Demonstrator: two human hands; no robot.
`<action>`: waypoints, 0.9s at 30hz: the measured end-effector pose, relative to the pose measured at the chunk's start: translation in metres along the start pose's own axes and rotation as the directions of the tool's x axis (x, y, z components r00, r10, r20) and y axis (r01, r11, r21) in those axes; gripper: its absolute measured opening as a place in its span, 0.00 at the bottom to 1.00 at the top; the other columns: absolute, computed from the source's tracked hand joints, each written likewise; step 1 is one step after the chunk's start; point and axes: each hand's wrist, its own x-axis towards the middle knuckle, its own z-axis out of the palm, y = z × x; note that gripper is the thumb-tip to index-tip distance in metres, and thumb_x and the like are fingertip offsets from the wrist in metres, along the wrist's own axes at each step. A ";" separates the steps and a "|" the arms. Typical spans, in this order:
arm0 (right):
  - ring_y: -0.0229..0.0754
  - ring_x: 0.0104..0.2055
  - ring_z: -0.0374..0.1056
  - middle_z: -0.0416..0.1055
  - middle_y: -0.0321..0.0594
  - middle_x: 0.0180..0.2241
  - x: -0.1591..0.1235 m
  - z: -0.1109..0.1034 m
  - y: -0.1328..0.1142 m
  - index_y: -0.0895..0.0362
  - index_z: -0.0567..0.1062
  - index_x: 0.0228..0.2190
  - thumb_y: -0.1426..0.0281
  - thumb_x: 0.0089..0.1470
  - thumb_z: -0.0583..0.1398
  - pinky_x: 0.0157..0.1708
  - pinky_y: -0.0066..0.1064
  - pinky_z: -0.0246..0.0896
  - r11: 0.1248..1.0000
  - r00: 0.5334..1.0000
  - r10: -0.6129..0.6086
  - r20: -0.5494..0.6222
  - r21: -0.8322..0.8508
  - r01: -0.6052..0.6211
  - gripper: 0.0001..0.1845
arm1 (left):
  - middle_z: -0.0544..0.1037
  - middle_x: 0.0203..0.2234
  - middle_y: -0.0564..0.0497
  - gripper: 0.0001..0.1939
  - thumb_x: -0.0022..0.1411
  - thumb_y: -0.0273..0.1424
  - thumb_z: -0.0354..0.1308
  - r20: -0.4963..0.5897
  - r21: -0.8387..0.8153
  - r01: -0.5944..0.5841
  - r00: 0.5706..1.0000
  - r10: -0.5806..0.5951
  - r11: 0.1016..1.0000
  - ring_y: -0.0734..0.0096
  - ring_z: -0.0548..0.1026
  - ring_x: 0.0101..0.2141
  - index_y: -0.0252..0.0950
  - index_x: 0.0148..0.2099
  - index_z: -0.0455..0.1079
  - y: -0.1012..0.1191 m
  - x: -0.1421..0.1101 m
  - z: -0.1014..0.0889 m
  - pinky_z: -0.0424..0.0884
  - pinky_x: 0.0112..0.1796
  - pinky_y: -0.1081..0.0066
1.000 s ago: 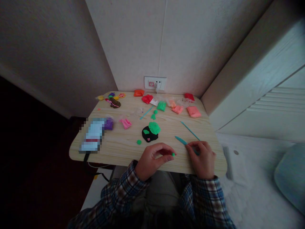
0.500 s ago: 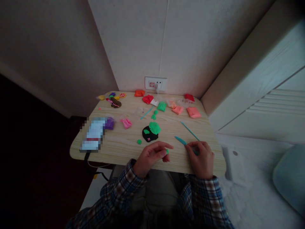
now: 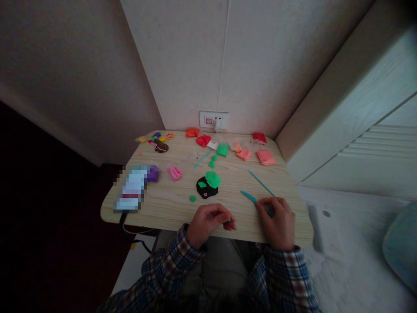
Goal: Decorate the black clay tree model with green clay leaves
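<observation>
In the head view, the whole scene sits slightly lower in the frame than half a second ago, while the things on the bench [image 3: 176, 204] keep their places relative to one another. The main change is at the left hand [image 3: 210, 221], lower centre: its index finger, stretched out then, is now bent in, and the green clay bit [image 3: 229, 220], plainer before, is mostly hidden, just a speck showing by the thumb tip. The left fingers are curled nearly closed, with the bit pinched among them; exactly which fingers press on it cannot be told.

The right hand [image 3: 277, 221], lower right of centre, matches the earlier frame: thumb and fingers are closed around the handle of the teal modelling knife [image 3: 249, 196], its blade pointing to the upper left. Whether the blade touches the bench is unclear. A thin teal stick [image 3: 261, 182] lies just above that hand in the frame.

At the centre, above the left hand, lies the black clay piece [image 3: 210, 191], bearing a large green patch [image 3: 213, 179], a green leaf shape [image 3: 202, 184] and a small pink flower [image 3: 205, 194]. A green clay ball [image 3: 192, 198] rests near its lower left.
</observation>
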 end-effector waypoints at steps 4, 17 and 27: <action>0.44 0.33 0.64 0.69 0.43 0.31 -0.001 0.000 -0.001 0.56 0.73 0.27 0.52 0.53 0.52 0.36 0.38 0.56 1.000 0.999 -0.028 -0.015 -0.007 0.028 0.21 | 0.74 0.16 0.51 0.20 0.40 0.44 0.69 -0.039 0.027 0.033 0.999 -0.032 0.999 0.75 0.70 0.20 0.31 0.22 0.69 -0.005 0.005 -0.001 0.68 0.27 0.72; 0.43 0.31 0.63 0.68 0.42 0.30 -0.003 0.003 0.003 0.57 0.72 0.26 0.54 0.54 0.53 0.35 0.36 0.56 0.997 0.998 -0.050 -0.037 0.060 0.052 0.20 | 0.80 0.28 0.48 0.03 0.53 0.24 0.62 0.026 0.714 -0.271 0.932 0.362 0.646 0.68 0.76 0.31 0.35 0.32 0.76 -0.011 0.022 0.009 0.69 0.35 0.71; 0.43 0.34 0.63 0.69 0.42 0.31 -0.001 0.001 0.002 0.57 0.71 0.28 0.64 0.54 0.55 0.37 0.36 0.56 0.996 0.998 -0.038 -0.043 0.077 0.042 0.10 | 0.80 0.31 0.47 0.08 0.59 0.30 0.57 0.062 0.628 -0.286 0.945 0.321 0.723 0.67 0.76 0.33 0.35 0.39 0.76 -0.011 0.029 0.009 0.71 0.36 0.72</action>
